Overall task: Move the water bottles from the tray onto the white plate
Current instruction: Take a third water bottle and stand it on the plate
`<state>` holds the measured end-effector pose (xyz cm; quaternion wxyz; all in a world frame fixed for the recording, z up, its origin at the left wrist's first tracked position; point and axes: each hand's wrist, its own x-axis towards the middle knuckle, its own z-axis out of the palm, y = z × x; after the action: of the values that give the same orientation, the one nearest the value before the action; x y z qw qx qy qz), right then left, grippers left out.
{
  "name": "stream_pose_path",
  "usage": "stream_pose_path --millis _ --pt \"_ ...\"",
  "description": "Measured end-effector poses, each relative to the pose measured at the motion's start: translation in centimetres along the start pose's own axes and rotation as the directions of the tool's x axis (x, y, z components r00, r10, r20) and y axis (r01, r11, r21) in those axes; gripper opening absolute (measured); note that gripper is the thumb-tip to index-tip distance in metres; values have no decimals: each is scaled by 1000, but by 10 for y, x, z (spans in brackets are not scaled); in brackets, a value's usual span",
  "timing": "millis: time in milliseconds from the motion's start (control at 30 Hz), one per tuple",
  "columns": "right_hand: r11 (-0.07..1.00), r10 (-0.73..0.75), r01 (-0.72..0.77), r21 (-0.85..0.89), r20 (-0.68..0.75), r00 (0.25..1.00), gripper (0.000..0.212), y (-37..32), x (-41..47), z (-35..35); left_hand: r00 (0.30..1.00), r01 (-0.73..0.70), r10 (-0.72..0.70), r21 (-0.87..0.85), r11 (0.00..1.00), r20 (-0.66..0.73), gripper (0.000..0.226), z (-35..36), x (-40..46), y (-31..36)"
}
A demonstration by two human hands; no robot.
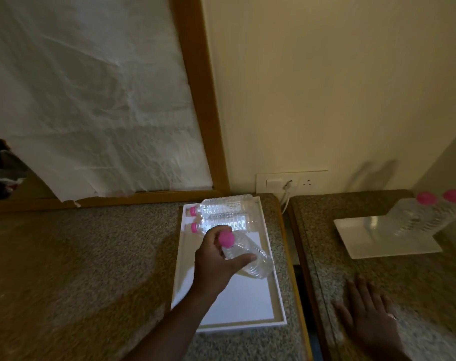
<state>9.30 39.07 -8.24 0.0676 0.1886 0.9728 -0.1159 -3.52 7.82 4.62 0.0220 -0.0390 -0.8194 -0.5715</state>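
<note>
My left hand (216,264) grips a clear water bottle (250,256) with a pink cap, held tilted just above the white tray (247,327). Two more pink-capped bottles (221,209) lie on their sides at the tray's far end. On the right counter sits the white plate (372,238), and two bottles (430,214) with pink caps stand upright at its far right corner. My right hand (367,313) rests flat on the right counter, fingers spread, holding nothing.
The tray lies on a speckled granite counter (91,256); a narrow gap (299,269) separates it from the right counter. A wall socket panel with a plugged cable (286,185) is behind. A wooden-framed panel covered in white sheeting (91,100) stands at the back left.
</note>
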Motion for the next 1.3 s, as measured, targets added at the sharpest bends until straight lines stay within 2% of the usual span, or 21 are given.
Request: stream_pose_path --millis 133,200,300,500,667,867,1133,1300 --pt "1000 -3 3 -12 -5 1000 109 0 2 1 985 -5 -12 98 995 172 71 23 0 8" --pt "1000 -5 5 -15 -3 1000 102 6 4 6 972 -48 13 145 988 234 67 36 -1 10" --pt "1000 12 -12 -14 48 999 80 13 7 9 968 -101 57 171 980 244 62 46 3 9" --pt "997 -63 61 47 48 997 83 34 5 16 928 -166 48 294 941 370 72 50 14 1" --pt "998 -32 31 58 16 999 88 56 7 13 941 -212 92 357 910 325 64 53 34 19" --pt "998 22 -23 51 20 1000 97 92 24 3 948 -238 156 293 926 276 70 87 46 67" --pt "992 90 -85 89 -45 995 93 136 23 -3 897 -257 166 176 950 410 64 218 59 97" --pt "990 116 -110 83 -76 990 86 153 23 -3 884 -260 151 197 945 442 63 277 72 97"
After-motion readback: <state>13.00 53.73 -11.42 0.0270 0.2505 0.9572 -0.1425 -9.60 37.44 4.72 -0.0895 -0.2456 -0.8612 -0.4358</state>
